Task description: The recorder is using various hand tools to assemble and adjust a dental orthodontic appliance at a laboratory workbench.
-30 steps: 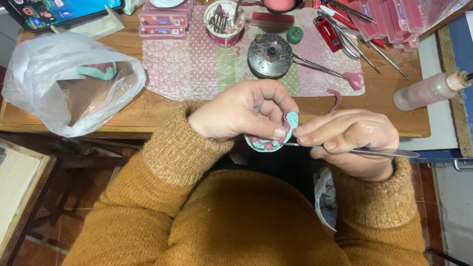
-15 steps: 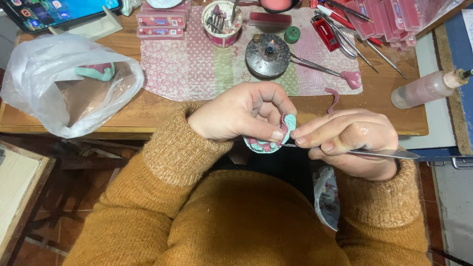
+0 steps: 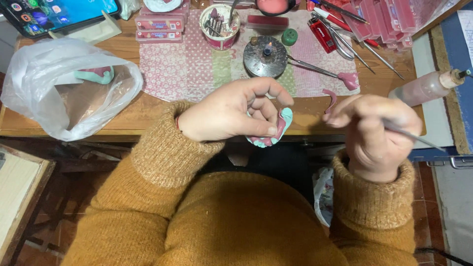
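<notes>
My left hand (image 3: pixel 231 112) grips a small mint-green dental cast with pink wax (image 3: pixel 275 130) just in front of the wooden bench's edge. My right hand (image 3: pixel 374 129) is closed around a thin metal carving tool (image 3: pixel 414 136), whose shaft points out to the right; its tip end is hidden in my fingers. The two hands are apart, with a gap between the tool hand and the cast. Both arms wear mustard knitted sleeves.
On the patterned mat (image 3: pixel 197 69) stand a round metal burner (image 3: pixel 265 55), a cup of burs (image 3: pixel 220 19), pink wax boxes (image 3: pixel 161 22) and several metal instruments (image 3: pixel 345 42). A white plastic bag (image 3: pixel 59 93) holds another cast (image 3: pixel 96 75). A squeeze bottle (image 3: pixel 423 87) lies at the right. A phone (image 3: pixel 59 12) leans at the back left.
My right hand has pulled the tool away from the cast and moved right. The left hand has turned the cast a little.
</notes>
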